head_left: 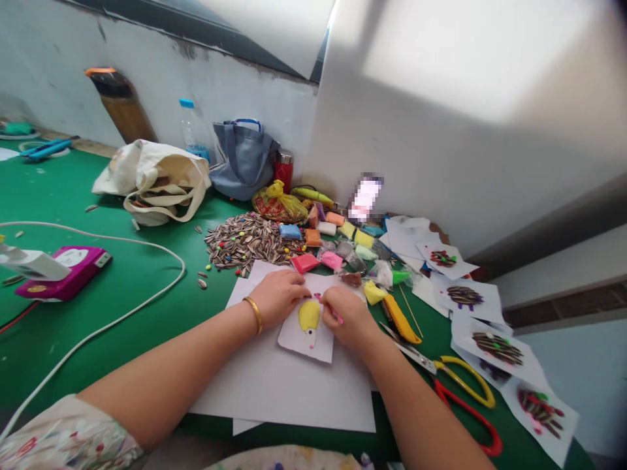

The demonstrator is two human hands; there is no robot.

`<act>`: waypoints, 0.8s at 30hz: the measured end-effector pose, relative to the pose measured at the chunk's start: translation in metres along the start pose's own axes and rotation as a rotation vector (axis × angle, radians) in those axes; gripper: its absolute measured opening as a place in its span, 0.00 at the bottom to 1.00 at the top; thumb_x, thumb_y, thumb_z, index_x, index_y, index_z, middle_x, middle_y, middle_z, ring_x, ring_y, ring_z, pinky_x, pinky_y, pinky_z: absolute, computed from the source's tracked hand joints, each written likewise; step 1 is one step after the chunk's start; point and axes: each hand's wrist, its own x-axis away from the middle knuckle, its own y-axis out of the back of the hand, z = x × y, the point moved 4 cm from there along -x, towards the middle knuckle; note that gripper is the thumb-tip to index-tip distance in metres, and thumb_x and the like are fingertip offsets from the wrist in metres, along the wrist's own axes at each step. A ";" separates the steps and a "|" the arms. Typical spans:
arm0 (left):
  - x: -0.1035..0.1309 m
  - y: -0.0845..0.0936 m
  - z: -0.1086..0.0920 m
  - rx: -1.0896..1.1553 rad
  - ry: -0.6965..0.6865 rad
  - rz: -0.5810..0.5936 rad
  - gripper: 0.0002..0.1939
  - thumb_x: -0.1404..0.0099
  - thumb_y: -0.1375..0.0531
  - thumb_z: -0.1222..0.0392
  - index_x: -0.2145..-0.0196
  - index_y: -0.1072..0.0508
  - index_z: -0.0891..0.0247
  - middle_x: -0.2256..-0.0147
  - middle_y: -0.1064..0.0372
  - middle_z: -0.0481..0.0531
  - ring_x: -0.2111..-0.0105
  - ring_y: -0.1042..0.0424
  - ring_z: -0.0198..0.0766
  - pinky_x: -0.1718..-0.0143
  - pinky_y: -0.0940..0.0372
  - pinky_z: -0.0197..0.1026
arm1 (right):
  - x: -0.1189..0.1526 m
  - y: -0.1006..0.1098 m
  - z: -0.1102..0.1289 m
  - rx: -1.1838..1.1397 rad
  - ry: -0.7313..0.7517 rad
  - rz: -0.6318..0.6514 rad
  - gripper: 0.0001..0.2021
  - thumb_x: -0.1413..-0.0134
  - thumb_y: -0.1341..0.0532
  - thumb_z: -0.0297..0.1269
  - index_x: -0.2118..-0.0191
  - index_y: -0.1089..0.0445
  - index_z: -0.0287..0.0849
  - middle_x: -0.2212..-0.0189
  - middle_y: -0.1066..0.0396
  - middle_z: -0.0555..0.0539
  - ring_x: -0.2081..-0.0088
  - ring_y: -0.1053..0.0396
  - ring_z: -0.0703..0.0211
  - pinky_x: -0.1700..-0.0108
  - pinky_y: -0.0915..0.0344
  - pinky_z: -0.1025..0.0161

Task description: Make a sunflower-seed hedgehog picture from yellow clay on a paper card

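Note:
A small white card (298, 346) lies on larger white sheets (284, 391), bearing a flattened yellow clay shape (308, 315) with a white pointed part, a dark eye and a pink dot. My left hand (283, 295), a gold bangle at its wrist, presses on the card's upper left with fingers bent and close together. At the card's right edge, my right hand (347, 317) is closed, with a bit of pink clay (339, 318) showing among its fingers. A small dark pink piece (317, 296) sits above the yellow shape, near both sets of fingertips.
Sunflower seeds (245, 238) are heaped behind the sheets, beside packets of coloured clay (332, 260). A yellow utility knife (400, 318) and open scissors (431, 365) lie right, near seed-decorated cards (499, 349). A white cable (147, 303) crosses the green table left; bags (245, 160) stand behind.

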 end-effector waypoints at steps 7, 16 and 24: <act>-0.001 -0.001 -0.001 0.020 -0.025 0.001 0.15 0.36 0.44 0.67 0.57 0.22 0.55 0.55 0.27 0.53 0.53 0.31 0.43 0.50 0.37 0.47 | 0.005 0.015 -0.029 0.112 -0.135 -0.028 0.12 0.43 0.45 0.27 0.54 0.33 0.41 0.61 0.29 0.41 0.58 0.33 0.50 0.56 0.37 0.56; -0.003 -0.002 -0.002 0.073 -0.039 -0.018 0.12 0.34 0.45 0.67 0.60 0.23 0.59 0.56 0.25 0.51 0.53 0.31 0.41 0.47 0.39 0.46 | 0.012 0.028 -0.047 0.222 -0.165 0.117 0.16 0.45 0.44 0.23 0.58 0.23 0.46 0.58 0.28 0.42 0.56 0.34 0.49 0.54 0.37 0.54; -0.004 -0.001 -0.004 0.061 -0.041 -0.022 0.12 0.38 0.44 0.69 0.60 0.24 0.62 0.58 0.25 0.53 0.54 0.30 0.42 0.48 0.38 0.46 | -0.008 0.001 -0.017 0.089 -0.083 -0.015 0.13 0.41 0.39 0.36 0.52 0.26 0.45 0.60 0.29 0.43 0.57 0.35 0.51 0.52 0.37 0.54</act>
